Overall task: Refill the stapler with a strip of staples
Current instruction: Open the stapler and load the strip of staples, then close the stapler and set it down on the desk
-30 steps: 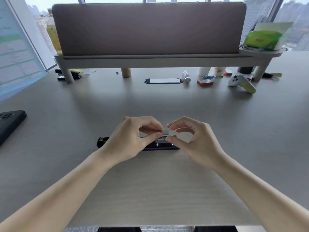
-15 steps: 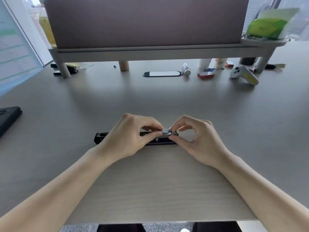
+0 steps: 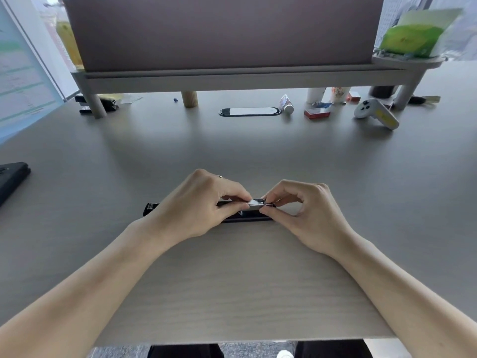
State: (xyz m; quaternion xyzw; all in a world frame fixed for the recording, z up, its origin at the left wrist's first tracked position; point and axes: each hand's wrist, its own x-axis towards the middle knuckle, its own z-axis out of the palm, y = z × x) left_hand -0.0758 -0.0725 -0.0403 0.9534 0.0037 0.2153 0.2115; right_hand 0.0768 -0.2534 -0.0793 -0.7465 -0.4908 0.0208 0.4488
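Note:
A black stapler (image 3: 151, 208) lies flat and opened out lengthwise on the desk, its middle hidden under my hands. A short silver strip of staples (image 3: 256, 202) sits over the stapler's metal channel near its right end. My left hand (image 3: 198, 205) pinches the strip's left end between thumb and forefinger. My right hand (image 3: 307, 213) pinches its right end the same way, fingertips touching the stapler's track.
The pale wooden desk (image 3: 232, 293) carries a red staple box (image 3: 317, 113), a small tube (image 3: 286, 104), a white game controller (image 3: 375, 115), a black phone (image 3: 11, 178) at far left and another black stapler (image 3: 103, 104) under the raised shelf (image 3: 232, 76).
Both hands have lowered the staple strip from just above the stapler down onto its channel. The camera has tipped downward and closer.

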